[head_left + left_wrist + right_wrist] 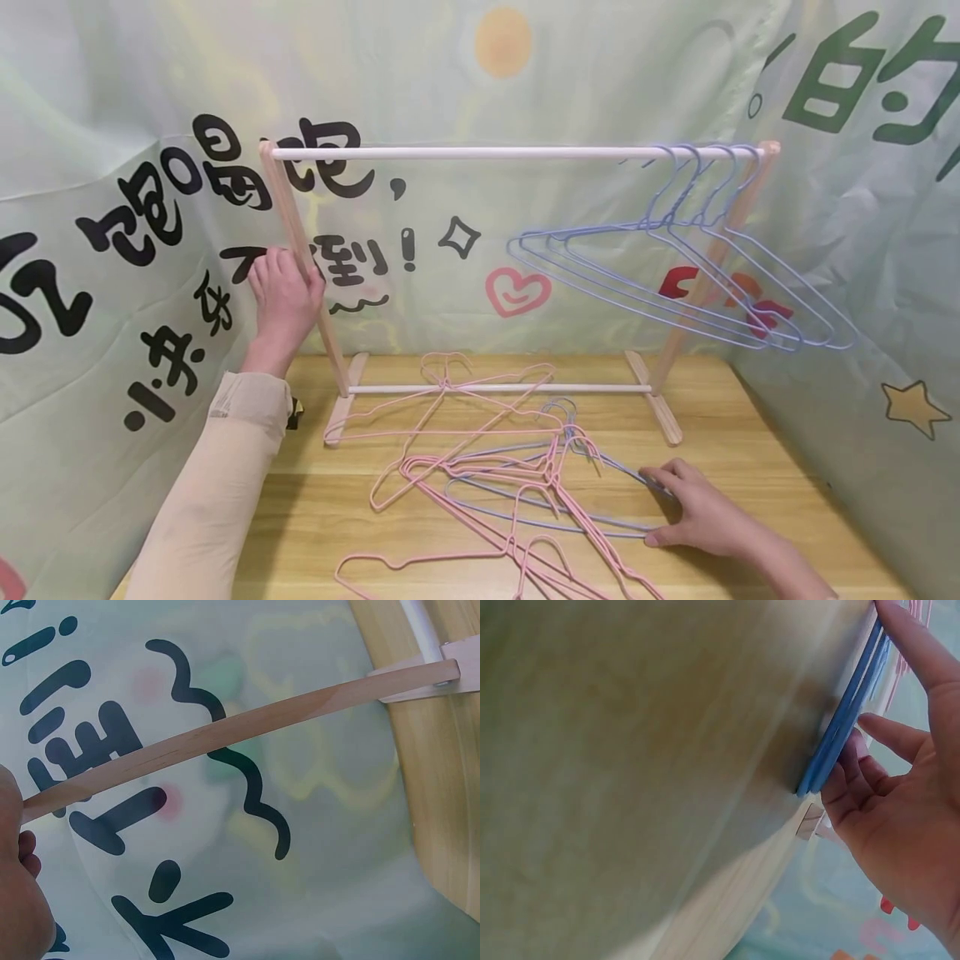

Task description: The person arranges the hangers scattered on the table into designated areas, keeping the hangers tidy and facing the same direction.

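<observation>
My left hand (283,292) grips the left wooden post (285,196) of a small clothes rack, about halfway up. The same post (285,716) crosses the left wrist view, with part of the hand at the left edge. On the table, my right hand (701,512) holds the right ends of a few blue wire hangers (572,435), thumb on the near side and fingers on the far side. Close up in the right wrist view, their blue wires (840,720) lie together against the fingers. Several pink wire hangers (553,477) overlap the blue ones.
Several blue hangers (667,221) hang at the right end of the rack's white top rod (450,153). One pink hanger (446,385) leans across the lower rod (600,388). Printed cloth (420,75) encloses the wooden table (300,517) at the back and sides.
</observation>
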{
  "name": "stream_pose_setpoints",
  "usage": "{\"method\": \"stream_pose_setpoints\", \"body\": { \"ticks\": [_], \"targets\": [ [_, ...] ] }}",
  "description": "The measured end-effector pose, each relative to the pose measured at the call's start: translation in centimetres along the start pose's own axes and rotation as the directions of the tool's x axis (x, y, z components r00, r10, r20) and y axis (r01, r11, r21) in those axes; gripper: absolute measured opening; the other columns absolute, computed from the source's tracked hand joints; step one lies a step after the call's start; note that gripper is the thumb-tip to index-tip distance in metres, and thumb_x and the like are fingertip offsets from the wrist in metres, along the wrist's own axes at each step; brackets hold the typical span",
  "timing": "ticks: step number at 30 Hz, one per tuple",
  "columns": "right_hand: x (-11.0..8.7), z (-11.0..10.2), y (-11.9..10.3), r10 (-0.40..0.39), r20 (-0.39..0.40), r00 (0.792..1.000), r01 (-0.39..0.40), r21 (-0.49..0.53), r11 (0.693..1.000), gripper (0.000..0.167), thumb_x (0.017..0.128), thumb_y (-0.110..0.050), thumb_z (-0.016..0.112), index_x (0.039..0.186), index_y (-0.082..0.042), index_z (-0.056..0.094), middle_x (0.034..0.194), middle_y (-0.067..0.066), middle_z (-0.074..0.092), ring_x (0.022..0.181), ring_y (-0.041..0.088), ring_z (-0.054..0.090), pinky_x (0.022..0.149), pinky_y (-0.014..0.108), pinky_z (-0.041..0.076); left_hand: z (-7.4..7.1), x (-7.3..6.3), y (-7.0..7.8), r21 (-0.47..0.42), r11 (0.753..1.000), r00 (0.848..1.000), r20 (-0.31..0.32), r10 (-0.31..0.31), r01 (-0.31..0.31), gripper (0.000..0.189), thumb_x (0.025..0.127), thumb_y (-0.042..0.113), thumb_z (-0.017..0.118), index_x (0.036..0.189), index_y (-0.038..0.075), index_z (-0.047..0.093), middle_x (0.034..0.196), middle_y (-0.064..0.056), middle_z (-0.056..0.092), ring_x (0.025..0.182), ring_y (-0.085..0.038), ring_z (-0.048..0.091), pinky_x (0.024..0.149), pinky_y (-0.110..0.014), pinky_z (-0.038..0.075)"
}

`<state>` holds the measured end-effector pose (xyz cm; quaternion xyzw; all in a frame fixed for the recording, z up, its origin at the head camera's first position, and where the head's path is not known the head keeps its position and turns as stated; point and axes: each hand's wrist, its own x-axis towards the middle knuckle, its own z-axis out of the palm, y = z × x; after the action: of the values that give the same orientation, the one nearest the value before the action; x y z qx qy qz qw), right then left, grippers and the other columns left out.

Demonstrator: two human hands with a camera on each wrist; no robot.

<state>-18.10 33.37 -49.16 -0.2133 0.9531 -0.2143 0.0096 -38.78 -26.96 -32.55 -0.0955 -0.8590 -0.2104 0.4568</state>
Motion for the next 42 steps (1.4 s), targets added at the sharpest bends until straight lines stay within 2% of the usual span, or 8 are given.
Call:
{"method": "stream_pose_setpoints", "body": {
  "ticks": [8, 16, 18, 20, 22, 26, 33, 42],
  "targets": [
    [0.1, -0.1, 0.2, 0.033, 0.019, 0.999, -0.033, 0.025, 0.999, 0.091, 0.068, -0.058, 0.090, 0.138, -0.007, 0.061, 0.115, 0.005, 0.054, 0.104, 0.020, 0.056, 0.081, 0.034, 0.051, 0.0, 0.1, 0.2, 0.003, 1.000, 1.000, 0.008, -0.009, 0.009, 0.027, 0.099, 0.016, 0.057, 0.102, -0.009, 0.048, 0.104, -0.028, 0.046, 0.100, -0.048, 0.036, 0.100, -0.057, 0.027],
    [0.0, -0.3, 0.6, 0.048, 0.023, 0.999, -0.050, 0.103, 0.993, 0.089, 0.069, -0.048, 0.093, 0.141, -0.008, 0.060, 0.124, 0.015, 0.062, 0.110, 0.036, 0.061, 0.087, 0.065, 0.051, 0.0, 0.0, 0.5, -0.005, 1.000, 1.000, 0.010, -0.011, 0.011, 0.026, 0.099, 0.015, 0.057, 0.102, -0.009, 0.048, 0.104, -0.028, 0.045, 0.100, -0.048, 0.036, 0.099, -0.057, 0.026],
    [-0.1, -0.4, 0.6, 0.044, -0.003, 0.999, -0.044, 0.112, 0.993, 0.090, 0.069, -0.047, 0.093, 0.142, -0.008, 0.059, 0.127, 0.017, 0.063, 0.113, 0.039, 0.061, 0.088, 0.068, 0.050, 0.0, 0.0, 0.4, -0.001, 1.000, 1.000, 0.006, -0.008, 0.008, 0.026, 0.099, 0.015, 0.057, 0.102, -0.009, 0.048, 0.104, -0.028, 0.045, 0.100, -0.048, 0.036, 0.099, -0.057, 0.027],
    [-0.1, -0.5, 0.7, 0.032, -0.041, 0.999, -0.027, 0.113, 0.993, 0.090, 0.069, -0.046, 0.093, 0.143, -0.007, 0.059, 0.124, 0.015, 0.064, 0.110, 0.035, 0.061, 0.087, 0.062, 0.052, 0.0, 0.0, 0.4, 0.001, 1.000, 1.000, 0.000, -0.003, 0.003, 0.027, 0.099, 0.015, 0.057, 0.102, -0.009, 0.048, 0.103, -0.028, 0.045, 0.100, -0.049, 0.036, 0.098, -0.057, 0.027],
    [-0.1, -0.7, 0.8, 0.025, -0.075, 0.997, -0.015, 0.124, 0.992, 0.091, 0.071, -0.044, 0.093, 0.145, -0.006, 0.057, 0.118, 0.011, 0.062, 0.102, 0.025, 0.059, 0.082, 0.046, 0.053, 0.0, 0.0, 0.3, 0.004, 1.000, 1.000, -0.004, 0.000, 0.000, 0.027, 0.099, 0.016, 0.057, 0.101, -0.009, 0.048, 0.103, -0.028, 0.045, 0.100, -0.049, 0.036, 0.098, -0.057, 0.027],
    [-0.3, -1.1, 1.1, 0.020, -0.138, 0.990, 0.004, 0.169, 0.986, 0.088, 0.075, -0.033, 0.093, 0.148, -0.004, 0.053, 0.107, 0.006, 0.054, 0.083, 0.009, 0.046, 0.063, 0.025, 0.042, 0.1, 0.0, 0.2, 0.001, 1.000, 1.000, -0.010, 0.007, -0.007, 0.027, 0.099, 0.016, 0.057, 0.101, -0.009, 0.048, 0.103, -0.028, 0.045, 0.099, -0.049, 0.036, 0.098, -0.057, 0.027],
    [-0.7, -2.4, 1.7, -0.001, -0.325, 0.946, 0.009, 0.023, 1.000, 0.087, 0.066, -0.017, 0.096, 0.143, -0.005, 0.058, 0.103, 0.005, 0.049, 0.070, 0.004, 0.038, 0.051, 0.022, 0.037, 0.0, 0.0, 0.2, -0.002, 1.000, 1.000, -0.008, 0.006, -0.006, 0.026, 0.099, 0.016, 0.057, 0.101, -0.009, 0.048, 0.103, -0.028, 0.045, 0.099, -0.049, 0.036, 0.098, -0.057, 0.027],
    [-1.4, -4.2, 2.7, -0.015, -0.413, 0.911, -0.028, -0.098, 0.995, 0.094, 0.063, -0.014, 0.098, 0.147, -0.011, 0.057, 0.103, 0.000, 0.047, 0.069, 0.000, 0.033, 0.048, 0.023, 0.031, 0.0, 0.0, 0.2, 0.003, 1.000, 1.000, -0.010, 0.003, -0.003, 0.027, 0.099, 0.016, 0.056, 0.101, -0.009, 0.048, 0.103, -0.029, 0.045, 0.099, -0.049, 0.036, 0.098, -0.058, 0.027]
  ]
}}
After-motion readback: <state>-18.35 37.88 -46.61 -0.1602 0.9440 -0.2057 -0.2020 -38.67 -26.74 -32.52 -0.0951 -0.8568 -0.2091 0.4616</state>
